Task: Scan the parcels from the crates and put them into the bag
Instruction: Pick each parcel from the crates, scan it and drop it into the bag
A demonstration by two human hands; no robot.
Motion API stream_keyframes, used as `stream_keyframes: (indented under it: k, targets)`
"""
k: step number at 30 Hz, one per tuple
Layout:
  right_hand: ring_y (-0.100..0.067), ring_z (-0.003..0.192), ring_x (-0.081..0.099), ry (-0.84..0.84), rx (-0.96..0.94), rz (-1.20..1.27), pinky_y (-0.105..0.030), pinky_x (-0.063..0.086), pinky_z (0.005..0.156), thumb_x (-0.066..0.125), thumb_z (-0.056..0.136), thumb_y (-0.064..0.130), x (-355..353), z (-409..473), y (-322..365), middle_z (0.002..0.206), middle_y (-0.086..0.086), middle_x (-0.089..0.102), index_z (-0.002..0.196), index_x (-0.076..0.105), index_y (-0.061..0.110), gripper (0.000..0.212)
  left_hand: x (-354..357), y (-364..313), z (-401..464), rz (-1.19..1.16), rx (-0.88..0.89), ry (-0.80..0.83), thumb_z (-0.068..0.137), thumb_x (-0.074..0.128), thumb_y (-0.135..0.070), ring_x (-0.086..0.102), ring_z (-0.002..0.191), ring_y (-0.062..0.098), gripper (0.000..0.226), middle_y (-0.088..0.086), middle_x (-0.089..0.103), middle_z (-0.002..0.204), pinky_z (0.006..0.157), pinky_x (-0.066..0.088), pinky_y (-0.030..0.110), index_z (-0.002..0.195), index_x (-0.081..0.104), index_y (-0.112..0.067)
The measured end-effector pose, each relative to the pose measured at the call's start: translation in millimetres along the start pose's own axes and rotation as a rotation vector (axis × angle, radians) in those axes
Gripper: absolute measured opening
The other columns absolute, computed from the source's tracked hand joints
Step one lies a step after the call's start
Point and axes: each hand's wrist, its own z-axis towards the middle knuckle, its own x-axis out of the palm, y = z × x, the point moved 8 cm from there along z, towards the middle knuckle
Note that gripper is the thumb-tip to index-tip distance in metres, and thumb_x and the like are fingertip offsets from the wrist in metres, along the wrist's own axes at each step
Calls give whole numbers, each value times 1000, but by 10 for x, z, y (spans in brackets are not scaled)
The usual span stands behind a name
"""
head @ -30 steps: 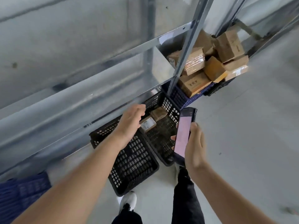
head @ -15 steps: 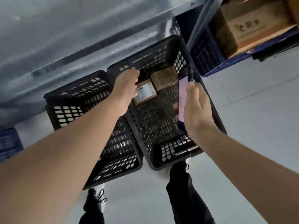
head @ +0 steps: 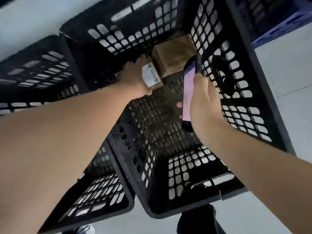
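The small labelled parcel (head: 152, 76) lies at the far end of my black crate (head: 263, 92), label up, long axis running near to far, touching a plain brown box (head: 173, 54). My left hand (head: 133, 76) covers its left side, grip hidden. My right hand (head: 204, 105) clasps the phone (head: 188, 92). Both still need scanning; no bag in view

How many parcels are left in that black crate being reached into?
2: a small cardboard parcel with a white label under the left hand, and a plain brown cardboard box beside it at the far corner. None other shows.
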Motion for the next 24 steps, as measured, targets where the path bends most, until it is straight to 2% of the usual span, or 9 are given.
stream_keyframes:
  k: [2,5,9,12,14,16,18,21,24]
  targets:
    - [-18,96,74,-5,-8,17,-54,56,102,27,86,62,1,69,-91,105,16,63,110,54,51,37,129,-45,133,136,9,-29,67,98,-37,36,146,43,140,16,28,161,114,39,63,166,-1,-42]
    - [-19,95,74,-13,14,45,-52,56,101,29,85,62,-19,104,-266,117,14,64,129,57,40,57,225,-77,252,217,7,-124,70,94,-52,29,146,52,137,24,17,163,117,31,67,162,-8,-51]
    - [-20,93,74,-17,32,58,-52,57,100,32,85,64,-81,51,-433,108,12,69,122,63,43,53,284,-36,291,207,-22,-122,69,90,-62,27,145,52,131,22,6,166,112,39,65,163,-1,-52]
    - [-19,98,73,-21,49,78,-48,59,96,32,87,63,-173,-28,-503,127,8,68,134,62,38,62,220,-59,133,164,-60,-139,67,79,-80,29,142,50,124,20,7,165,111,43,60,161,3,-53]
    - [-18,100,73,-38,60,103,-40,58,91,32,92,61,-254,-143,-499,137,7,67,140,61,35,61,125,-100,-53,65,-73,-156,68,70,-85,38,132,48,112,17,19,155,107,46,52,159,15,-50]
    - [-18,97,73,-46,71,121,-41,58,91,33,93,60,-331,-316,-447,136,8,67,135,62,37,56,10,-108,-272,-68,-105,-170,67,74,-79,47,125,43,101,13,26,146,98,51,45,151,29,-45]
    - [-19,95,74,-49,77,129,-44,59,91,32,89,61,-390,-494,-370,130,9,68,126,63,40,53,-104,-124,-512,-232,-153,-182,69,79,-71,53,122,39,99,12,26,149,88,55,40,149,32,-40]
    - [-24,98,74,-49,57,150,-40,58,77,30,88,60,-458,-788,-176,122,5,68,122,64,38,53,-279,-155,-912,-480,-261,-198,68,77,-70,51,129,35,115,11,25,155,94,59,48,159,20,-28]
    - [-24,97,75,-75,37,225,-41,59,71,30,101,54,-554,-1108,22,121,1,67,117,62,42,38,-469,-206,-1372,-819,-350,-200,67,74,-67,64,112,29,98,5,48,139,72,67,49,142,33,-19]
